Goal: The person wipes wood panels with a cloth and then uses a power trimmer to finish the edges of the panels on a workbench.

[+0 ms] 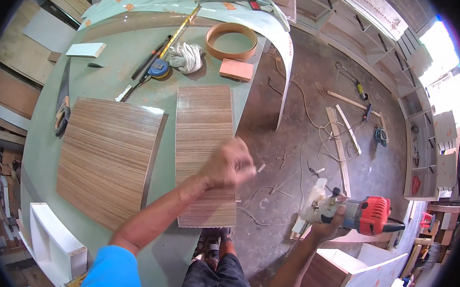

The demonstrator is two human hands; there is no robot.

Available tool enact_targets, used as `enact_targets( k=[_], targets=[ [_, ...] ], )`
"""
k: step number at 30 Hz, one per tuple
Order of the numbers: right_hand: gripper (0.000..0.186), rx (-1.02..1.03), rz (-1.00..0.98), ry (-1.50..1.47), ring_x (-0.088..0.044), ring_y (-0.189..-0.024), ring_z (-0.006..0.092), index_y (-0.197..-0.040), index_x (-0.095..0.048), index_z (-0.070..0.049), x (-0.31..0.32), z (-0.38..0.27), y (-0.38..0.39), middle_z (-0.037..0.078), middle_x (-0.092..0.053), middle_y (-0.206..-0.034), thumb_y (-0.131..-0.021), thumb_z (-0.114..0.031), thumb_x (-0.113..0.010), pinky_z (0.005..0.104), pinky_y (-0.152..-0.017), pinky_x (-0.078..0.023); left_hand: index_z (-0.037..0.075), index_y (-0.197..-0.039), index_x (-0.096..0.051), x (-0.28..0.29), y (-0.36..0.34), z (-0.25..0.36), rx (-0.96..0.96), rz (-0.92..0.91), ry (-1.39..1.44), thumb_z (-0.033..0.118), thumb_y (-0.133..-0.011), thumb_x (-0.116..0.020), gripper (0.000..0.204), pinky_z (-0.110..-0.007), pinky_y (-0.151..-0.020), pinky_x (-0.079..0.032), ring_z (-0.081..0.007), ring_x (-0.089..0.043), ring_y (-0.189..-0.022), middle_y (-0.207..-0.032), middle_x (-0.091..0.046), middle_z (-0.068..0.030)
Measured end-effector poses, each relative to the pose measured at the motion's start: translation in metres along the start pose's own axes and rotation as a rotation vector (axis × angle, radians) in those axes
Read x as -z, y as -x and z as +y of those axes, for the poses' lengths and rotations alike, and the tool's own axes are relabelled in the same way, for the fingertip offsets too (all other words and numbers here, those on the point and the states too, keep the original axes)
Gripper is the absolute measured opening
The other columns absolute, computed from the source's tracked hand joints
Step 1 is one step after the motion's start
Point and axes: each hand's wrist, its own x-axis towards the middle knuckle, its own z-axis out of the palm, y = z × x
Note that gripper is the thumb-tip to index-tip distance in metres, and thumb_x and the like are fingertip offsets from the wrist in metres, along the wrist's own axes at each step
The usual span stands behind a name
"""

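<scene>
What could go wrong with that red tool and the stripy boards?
The red power tool is held in just the right hand, so it might slip. The narrower stripy board pokes past the edge of the table, so a bump could tip it toward the feet. Wooden strips lie on the floor, so someone could trip.

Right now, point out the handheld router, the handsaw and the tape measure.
Handheld router (373,215): head view, on its red motor housing.
Handsaw (64,91): head view, on its blade.
Tape measure (159,68): head view, on its blue case.
</scene>
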Motion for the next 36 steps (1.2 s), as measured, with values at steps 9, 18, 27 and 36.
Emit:
enact_targets(
  k=[9, 18, 27, 36],
  targets=[
    [0.049, -0.103, -0.192, -0.032, -0.069, -0.092, 0.0259, -0.121, -0.054, 0.009, 0.008, -0.019, 0.063, 0.018, -0.067, -0.105, -0.08, -0.014, -0.071, 0.0402, -0.084, -0.058, 0.002, -0.135, -0.054, -0.001, 0.044, -0.022, 0.607, 0.717, -0.933, 0.049, -0.085, -0.076, 0.072, -0.053, -0.098, -0.042, -0.0375, -0.05, -0.118, -0.125, -0.049, -0.0207],
    [0.05, -0.308, -0.35, -0.031, -0.066, -0.099, 0.0227, -0.122, -0.054, 0.004, 0.028, -0.03, 0.126, 0.015, -0.065, -0.113, -0.079, -0.008, -0.078, 0.0384, -0.09, -0.054, 0.0, -0.13, -0.056, -0.001, 0.031, -0.042, 0.273, 0.564, -0.812, 0.059, -0.079, -0.077, 0.081, -0.053, -0.094, -0.044, -0.0388, -0.053, -0.109, -0.116, -0.054, -0.0202],
    [0.06, -0.259, -0.577, 0.046, -0.059, -0.118, 0.0244, -0.131, -0.051, 0.002, 0.02, -0.052, 0.191, 0.014, -0.06, -0.127, -0.082, -0.018, -0.081, 0.0388, -0.104, -0.047, -0.005, -0.117, -0.059, -0.008, 0.023, -0.037, 0.547, 0.567, -0.869, 0.075, -0.075, -0.071, 0.091, -0.048, -0.09, -0.046, -0.0341, -0.056, -0.105, -0.113, -0.055, -0.0181],
    [0.074, -0.754, -0.453, -0.209, -0.057, -0.105, 0.0169, -0.137, -0.042, 0.002, 0.009, -0.042, 0.238, 0.008, -0.058, -0.112, -0.082, -0.028, -0.082, 0.0332, -0.097, -0.045, -0.007, -0.123, -0.059, -0.007, 0.022, -0.036, 0.588, 0.548, -0.777, 0.075, -0.078, -0.069, 0.094, -0.051, -0.093, -0.046, -0.0373, -0.056, -0.109, -0.113, -0.055, -0.02]
  ],
)
